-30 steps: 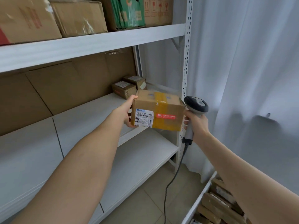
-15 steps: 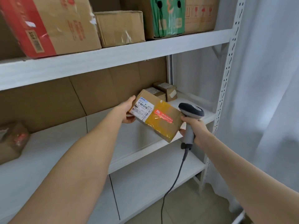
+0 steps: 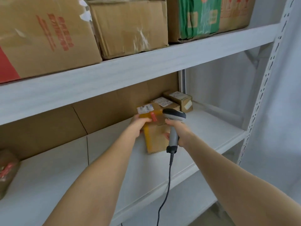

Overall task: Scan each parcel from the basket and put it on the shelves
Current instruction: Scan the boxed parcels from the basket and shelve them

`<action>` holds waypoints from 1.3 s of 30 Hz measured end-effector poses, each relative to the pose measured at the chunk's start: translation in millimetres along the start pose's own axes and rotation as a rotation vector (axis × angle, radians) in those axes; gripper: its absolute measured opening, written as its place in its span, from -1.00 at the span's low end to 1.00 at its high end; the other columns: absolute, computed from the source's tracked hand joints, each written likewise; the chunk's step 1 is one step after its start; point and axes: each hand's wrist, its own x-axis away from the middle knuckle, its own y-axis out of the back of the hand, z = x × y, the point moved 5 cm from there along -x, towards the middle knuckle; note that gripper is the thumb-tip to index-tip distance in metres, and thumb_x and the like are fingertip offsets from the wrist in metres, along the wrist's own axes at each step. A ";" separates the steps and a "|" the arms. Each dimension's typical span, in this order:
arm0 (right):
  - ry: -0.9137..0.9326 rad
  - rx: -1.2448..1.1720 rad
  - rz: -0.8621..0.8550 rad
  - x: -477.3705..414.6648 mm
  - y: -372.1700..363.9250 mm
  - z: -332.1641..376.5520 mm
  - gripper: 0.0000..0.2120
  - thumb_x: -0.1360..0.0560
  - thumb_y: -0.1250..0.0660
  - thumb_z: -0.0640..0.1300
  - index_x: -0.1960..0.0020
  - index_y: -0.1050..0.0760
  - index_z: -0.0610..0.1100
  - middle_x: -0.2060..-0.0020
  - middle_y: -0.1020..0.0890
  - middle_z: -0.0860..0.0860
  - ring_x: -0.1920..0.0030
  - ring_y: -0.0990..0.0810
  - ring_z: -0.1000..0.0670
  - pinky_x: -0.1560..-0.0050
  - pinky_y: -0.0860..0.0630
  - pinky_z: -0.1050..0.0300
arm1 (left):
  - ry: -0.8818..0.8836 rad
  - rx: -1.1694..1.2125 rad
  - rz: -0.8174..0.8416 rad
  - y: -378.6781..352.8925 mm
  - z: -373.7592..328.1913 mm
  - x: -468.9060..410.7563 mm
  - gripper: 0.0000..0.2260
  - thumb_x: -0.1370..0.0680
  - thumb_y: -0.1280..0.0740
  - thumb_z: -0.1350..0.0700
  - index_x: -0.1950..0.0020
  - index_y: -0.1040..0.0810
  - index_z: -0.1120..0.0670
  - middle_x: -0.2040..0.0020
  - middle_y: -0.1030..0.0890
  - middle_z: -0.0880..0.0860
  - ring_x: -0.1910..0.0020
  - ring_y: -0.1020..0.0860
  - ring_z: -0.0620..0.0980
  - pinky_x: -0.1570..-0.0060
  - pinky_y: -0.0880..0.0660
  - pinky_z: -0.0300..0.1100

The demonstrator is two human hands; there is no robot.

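bright, even daylight | soft shadows | slight motion blur | wide-angle distortion

Brown parcel [image 3: 157, 138] with yellow tape, red sticker, white label; grey scanner [image 3: 173, 137], black head and cable; white shelves [image 3: 146, 66]; up top a brown red-lettered box [image 3: 48, 38] and a green-printed box [image 3: 202, 17].

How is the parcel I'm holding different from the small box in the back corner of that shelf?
The parcel is gripped by the left hand; the corner box sits untouched. The parcel carries broad yellow tape; the corner box shows none. The parcel is near the front of the shelf, the corner box at the back. Both are brown cardboard with white labels.
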 end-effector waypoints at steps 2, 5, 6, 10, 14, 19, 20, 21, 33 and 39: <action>0.020 -0.005 0.012 -17.5 -13.7 2.8 -0.58 -0.44 -0.50 -0.08 -0.17 -0.36 -0.11 -0.03 -0.50 -0.13 0.06 -0.61 -0.14 0.12 -0.63 0.04 | -0.064 -0.093 0.020 -9.6 -2.2 -11.6 -0.38 -0.39 -0.52 0.09 -0.41 -0.39 0.02 -0.26 -0.54 0.08 -0.17 -0.53 0.07 -0.19 -0.50 0.01; 0.031 -0.044 0.006 -38.5 -23.0 8.7 -0.68 -0.45 -0.49 -0.11 -0.04 -0.38 -0.11 0.07 -0.52 -0.12 0.11 -0.60 -0.11 0.16 -0.61 0.06 | -0.092 -0.338 0.125 -21.4 -3.5 -25.0 -0.19 -0.33 -0.55 -0.08 -0.49 -0.25 -0.10 -0.41 -0.34 0.09 -0.34 -0.39 0.15 -0.27 -0.42 0.06; 0.026 -0.057 -0.004 -43.7 -23.4 10.8 -0.71 -0.45 -0.49 -0.11 0.02 -0.38 -0.10 0.08 -0.52 -0.12 0.12 -0.60 -0.12 0.18 -0.61 0.05 | -0.102 -0.421 0.147 -24.4 -3.7 -30.4 -0.19 -0.34 -0.55 -0.08 -0.50 -0.23 -0.13 -0.43 -0.30 0.10 -0.35 -0.37 0.16 -0.27 -0.42 0.06; 0.010 -0.101 -0.061 -59.2 -13.8 16.6 -0.66 -0.44 -0.49 -0.11 -0.05 -0.35 -0.11 0.06 -0.48 -0.12 -0.02 -0.59 -0.19 0.17 -0.62 -0.02 | -0.215 -0.581 0.019 -28.7 -9.4 -53.2 -0.31 -0.44 -0.48 0.02 -0.50 -0.25 -0.09 -0.41 -0.34 0.14 -0.30 -0.43 0.16 -0.22 -0.48 0.02; 0.029 -0.213 -0.117 -68.6 11.8 23.3 -0.62 -0.46 -0.48 -0.16 -0.14 -0.35 -0.13 0.06 -0.47 -0.10 -0.10 -0.57 -0.21 0.24 -0.61 0.01 | -0.177 -0.695 -0.080 -40.2 -14.7 -72.0 -0.33 -0.50 -0.42 -0.02 -0.54 -0.18 -0.07 -0.42 -0.27 0.19 -0.32 -0.41 0.20 -0.26 -0.44 0.01; 0.027 -0.262 -0.163 -74.5 39.8 26.1 -0.63 -0.47 -0.47 -0.15 -0.17 -0.37 -0.15 -0.05 -0.49 -0.12 -0.07 -0.59 -0.17 0.28 -0.60 0.04 | -0.186 -0.740 -0.164 -50.8 -22.2 -93.8 -0.44 -0.59 -0.28 0.15 -0.54 -0.16 -0.08 -0.45 -0.22 0.21 -0.37 -0.35 0.22 -0.33 -0.37 0.07; 0.026 -0.267 -0.168 -75.5 43.2 25.6 -0.62 -0.47 -0.46 -0.15 -0.18 -0.37 -0.16 -0.07 -0.49 -0.13 -0.07 -0.59 -0.16 0.29 -0.60 0.05 | -0.189 -0.754 -0.171 -52.8 -22.9 -97.9 -0.43 -0.59 -0.27 0.18 -0.55 -0.15 -0.08 -0.45 -0.21 0.21 -0.37 -0.34 0.23 -0.34 -0.35 0.09; 0.027 -0.270 -0.172 -76.1 46.1 24.9 -0.62 -0.47 -0.46 -0.15 -0.18 -0.38 -0.16 -0.10 -0.49 -0.13 -0.07 -0.59 -0.16 0.29 -0.60 0.05 | -0.189 -0.766 -0.173 -54.5 -23.2 -101.3 -0.43 -0.60 -0.25 0.19 -0.55 -0.13 -0.08 -0.45 -0.20 0.22 -0.38 -0.33 0.24 -0.34 -0.35 0.10; 0.059 -0.293 -0.207 -53.5 70.3 24.6 -0.61 -0.48 -0.45 -0.13 -0.22 -0.40 -0.18 -0.14 -0.54 -0.15 -0.03 -0.62 -0.13 0.26 -0.63 0.07 | -0.324 -0.722 -0.343 -70.4 -43.0 -71.5 -0.32 -0.51 -0.39 0.13 -0.54 -0.13 -0.03 -0.54 -0.03 0.16 -0.43 -0.24 0.21 -0.31 -0.38 0.08; 0.115 -0.312 -0.264 2.9 113.6 16.4 -0.63 -0.47 -0.48 -0.11 -0.19 -0.45 -0.19 -0.11 -0.56 -0.15 -0.03 -0.61 -0.12 0.20 -0.61 0.07 | -0.508 -0.765 -0.181 -130.9 -60.9 -10.7 -0.53 -0.53 -0.34 0.06 -0.42 -0.33 0.02 -0.45 -0.19 0.10 -0.36 -0.30 0.15 -0.23 -0.42 -0.01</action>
